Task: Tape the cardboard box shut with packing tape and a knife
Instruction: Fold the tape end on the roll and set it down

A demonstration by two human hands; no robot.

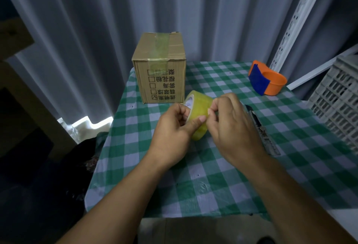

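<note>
Left hand [172, 127] clamps tape roll [198, 115]; right hand [230, 125] fingertips pinch at tape end. Box [160, 69] just beyond roll, knife [261, 127] under right hand.

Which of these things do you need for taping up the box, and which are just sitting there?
Needed:
box
tape roll, held by the left hand and right hand
knife, on the table beside the right hand

Just sitting there:
orange and blue tape holder
grey crate
checked tablecloth

Both hands — left hand [172, 127], right hand [230, 125] — grip the tape roll [199, 111] before the taped cardboard box [159, 69].
</note>
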